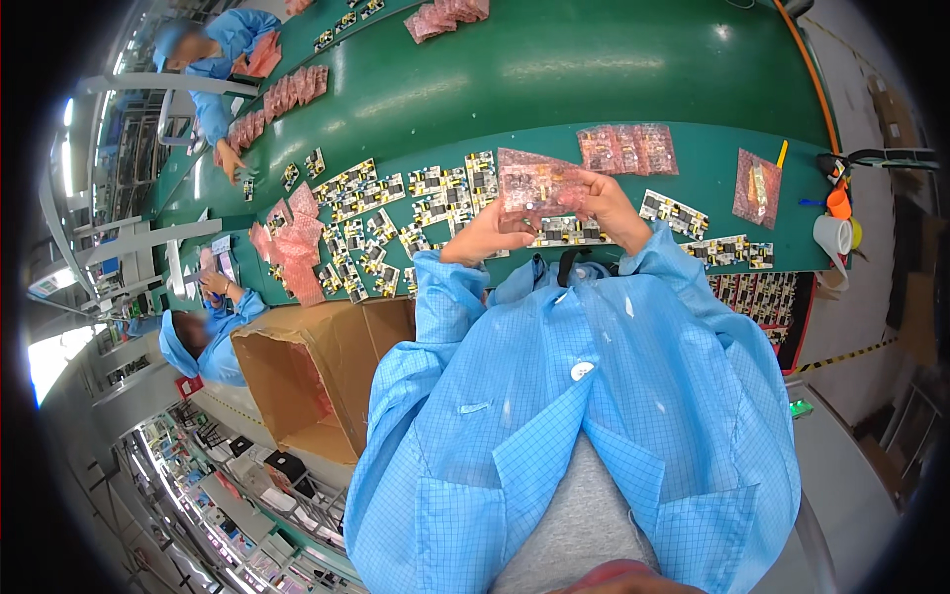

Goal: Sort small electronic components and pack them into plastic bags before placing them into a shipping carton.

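Between my two hands is a pink bubble-wrap bag [534,180], raised over the green bench. My left hand [485,238] has its fingers closed on the bag's lower left part. Gripping the right side is my right hand [614,210], thumb and fingers pressed on the plastic. Something like a circuit board seems to show through the bag, but I cannot make it out clearly. Just under the bag lies a strip of circuit boards [574,234]. More boards [438,194] lie to the left, and another strip [675,213] rests right of my right hand.
Filled pink bags [626,149] lie beyond my hands; one bag [758,188] lies right. Loose pink bags [295,243] are piled left, above a cardboard box [297,381]. A white roll [833,238] and orange-handled tool [839,203] sit far right. Two co-workers [233,40] sit left.
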